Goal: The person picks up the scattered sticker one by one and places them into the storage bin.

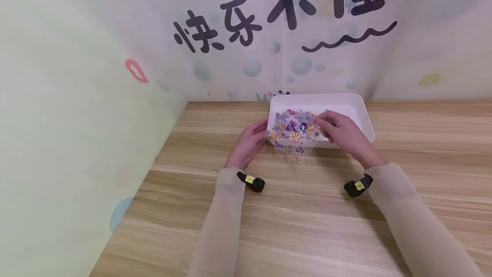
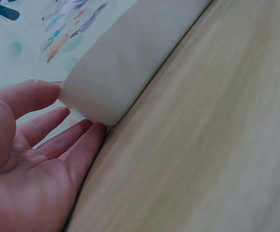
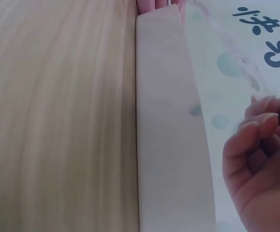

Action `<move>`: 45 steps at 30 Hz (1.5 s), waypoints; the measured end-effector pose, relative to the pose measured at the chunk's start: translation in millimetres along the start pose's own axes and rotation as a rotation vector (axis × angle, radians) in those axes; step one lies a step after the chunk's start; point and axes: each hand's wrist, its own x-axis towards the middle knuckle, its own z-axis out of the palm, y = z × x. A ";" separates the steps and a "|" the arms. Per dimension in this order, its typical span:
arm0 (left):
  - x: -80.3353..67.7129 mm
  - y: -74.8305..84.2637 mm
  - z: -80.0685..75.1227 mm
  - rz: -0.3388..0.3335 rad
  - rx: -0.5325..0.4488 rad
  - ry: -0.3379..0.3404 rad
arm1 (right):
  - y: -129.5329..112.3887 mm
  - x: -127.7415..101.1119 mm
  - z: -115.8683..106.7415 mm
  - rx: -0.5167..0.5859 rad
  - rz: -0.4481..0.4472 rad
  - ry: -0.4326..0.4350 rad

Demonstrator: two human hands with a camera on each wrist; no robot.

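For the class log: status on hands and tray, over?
Left hand open, touching white tray corner. Right hand curled over sticker sheet; grip unclear. Nothing in the way.

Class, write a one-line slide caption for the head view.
Left hand steadies white tray of colourful pieces; right hand reaches in.

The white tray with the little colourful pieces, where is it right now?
In the head view the white tray sits on the wooden table near the back wall, centre-right, with the left hand at its left corner and the right hand over its front edge.
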 end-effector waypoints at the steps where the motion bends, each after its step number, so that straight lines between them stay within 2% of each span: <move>1: 0.0 0.1 0.0 -0.004 0.001 0.001 | 0.5 0.1 0.0 0.002 0.003 0.002; 8: 0.5 -0.3 -0.3 0.007 -0.014 -0.010 | -0.4 -1.1 -1.2 0.029 0.007 0.019; 27: 0.8 -1.0 0.1 -0.007 -0.010 0.013 | 4.5 -0.8 -4.1 0.110 0.046 0.085; 45: 0.4 0.6 0.8 -0.004 -0.006 0.007 | 6.6 -0.7 -5.2 0.121 0.098 0.122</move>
